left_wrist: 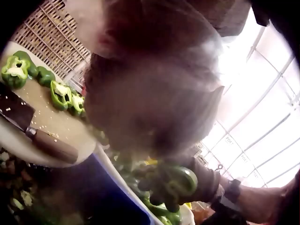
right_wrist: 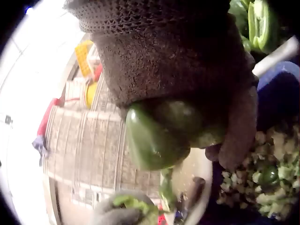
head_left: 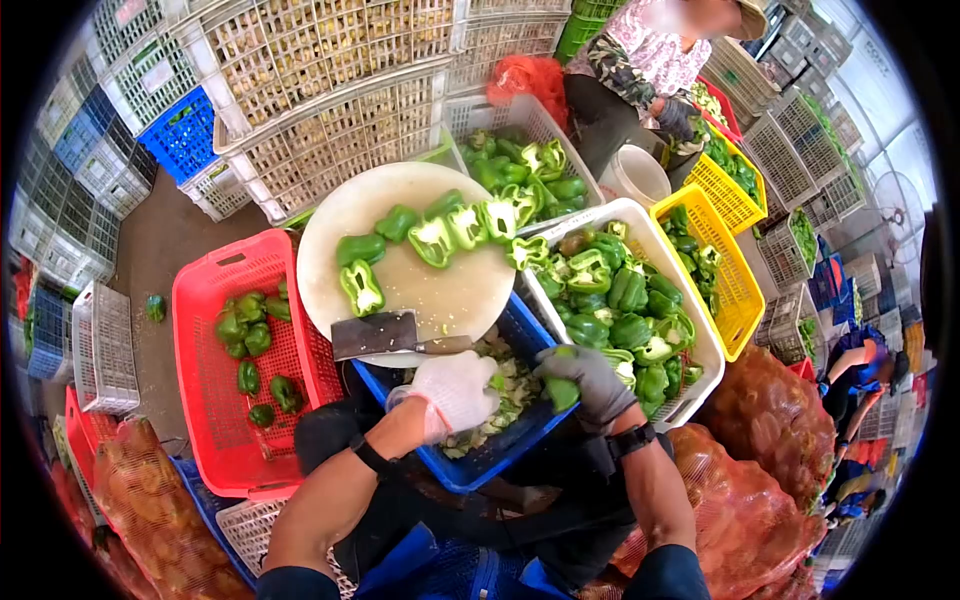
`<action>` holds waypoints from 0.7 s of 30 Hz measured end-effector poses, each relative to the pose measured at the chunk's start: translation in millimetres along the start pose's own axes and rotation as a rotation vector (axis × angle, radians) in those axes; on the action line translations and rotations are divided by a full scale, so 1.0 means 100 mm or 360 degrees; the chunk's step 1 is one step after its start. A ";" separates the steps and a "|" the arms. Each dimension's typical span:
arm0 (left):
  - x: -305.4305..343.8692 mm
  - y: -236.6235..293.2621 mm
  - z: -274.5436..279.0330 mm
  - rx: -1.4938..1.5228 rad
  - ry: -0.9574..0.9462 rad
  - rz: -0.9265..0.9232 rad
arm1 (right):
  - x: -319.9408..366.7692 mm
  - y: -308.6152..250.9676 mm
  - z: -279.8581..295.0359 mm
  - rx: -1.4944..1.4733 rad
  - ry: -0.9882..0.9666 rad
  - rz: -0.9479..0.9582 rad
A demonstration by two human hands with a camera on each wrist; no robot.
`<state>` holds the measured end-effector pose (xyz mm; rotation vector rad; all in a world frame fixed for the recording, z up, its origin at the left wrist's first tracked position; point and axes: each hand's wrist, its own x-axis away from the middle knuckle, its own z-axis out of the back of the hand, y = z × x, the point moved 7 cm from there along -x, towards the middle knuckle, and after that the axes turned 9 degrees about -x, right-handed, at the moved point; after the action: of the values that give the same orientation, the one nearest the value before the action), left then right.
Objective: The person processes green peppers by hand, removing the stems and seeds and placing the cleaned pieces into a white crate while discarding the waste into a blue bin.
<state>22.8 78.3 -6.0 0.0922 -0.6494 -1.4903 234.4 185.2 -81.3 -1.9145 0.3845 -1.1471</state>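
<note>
My left hand (head_left: 455,395), in a white glove, pinches a light green pepper piece (right_wrist: 140,206) over the blue basket (head_left: 530,432). My right hand (head_left: 597,388), in a grey glove, grips a green bell pepper (right_wrist: 157,136) above that basket's right side. Pale pepper scraps (head_left: 505,405) lie inside the basket. Behind the hands, a cleaver (head_left: 375,335) rests on the round white cutting board (head_left: 440,295), its handle pointing right. Halved bell peppers (head_left: 432,240), showing cores and seeds, line the board's far part.
To the right, a white crate (head_left: 712,350) holds many green peppers, with yellow baskets (head_left: 745,318) beyond it. A red basket (head_left: 190,380) with several peppers stands left. Net sacks (head_left: 735,500) bulge at right. Another person (head_left: 640,70) sits at the back.
</note>
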 end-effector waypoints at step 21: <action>0.02 -0.12 -0.11 0.0041 0.0182 0.0087 | 0.00 -1.39 2.24 -0.0547 0.1103 0.0649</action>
<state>17.1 71.5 -19.7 0.1771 -0.5744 -1.4132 400.1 381.3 -20.6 -1.5419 1.3538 -1.4971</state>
